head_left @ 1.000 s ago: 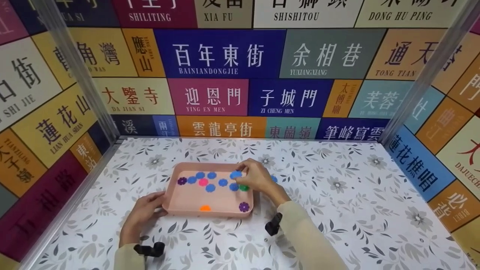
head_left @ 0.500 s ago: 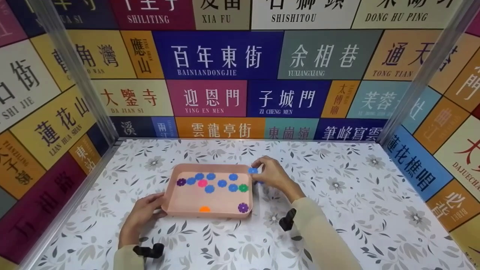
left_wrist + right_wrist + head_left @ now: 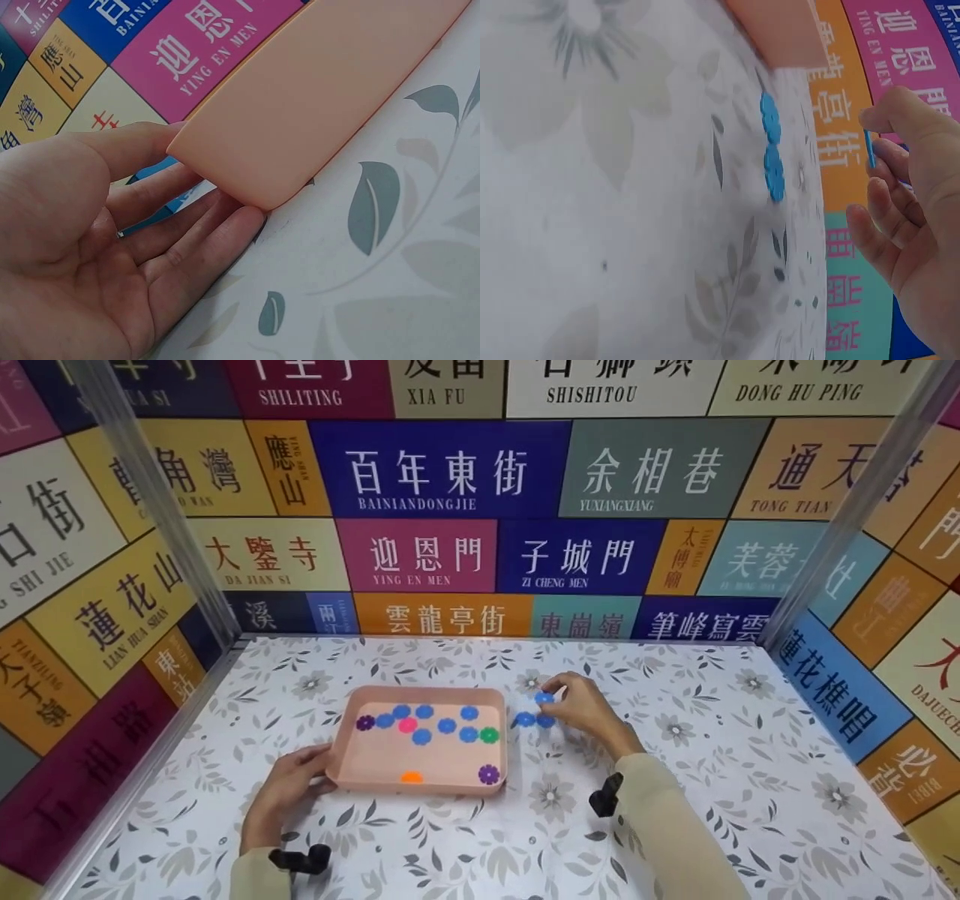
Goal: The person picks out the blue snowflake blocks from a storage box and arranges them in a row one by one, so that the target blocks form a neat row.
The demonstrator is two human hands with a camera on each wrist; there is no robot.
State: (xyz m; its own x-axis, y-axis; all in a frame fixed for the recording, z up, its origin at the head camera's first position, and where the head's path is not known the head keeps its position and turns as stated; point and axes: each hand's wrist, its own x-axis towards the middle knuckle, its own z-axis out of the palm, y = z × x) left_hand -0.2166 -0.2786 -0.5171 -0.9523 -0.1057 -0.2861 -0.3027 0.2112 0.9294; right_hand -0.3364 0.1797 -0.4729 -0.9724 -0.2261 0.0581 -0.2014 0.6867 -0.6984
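My left hand [image 3: 292,776] holds the near-left corner of a pink tray [image 3: 420,787], with the thumb [image 3: 150,142] at the rim and other fingers against the lower corner. My right hand [image 3: 589,709], right of the tray, pinches a blue snowflake disc [image 3: 544,697] between thumb and index finger; in the right wrist view this disc [image 3: 869,148] is seen edge-on, above the table. Below it, a blue disc [image 3: 524,720] and another blue disc [image 3: 546,721] lie side by side on the cloth.
Inside the tray lie several blue discs [image 3: 447,725], a pink disc [image 3: 407,725], a green disc [image 3: 489,735], two purple discs [image 3: 488,774] and an orange disc [image 3: 412,777] partly hidden by the near wall. Sign-covered panels [image 3: 442,469] stand behind the patterned table [image 3: 720,780].
My right hand has lifted a blue disc out of the tray's right side and carried it right, over the discs on the table. The left hand stays at the tray corner.
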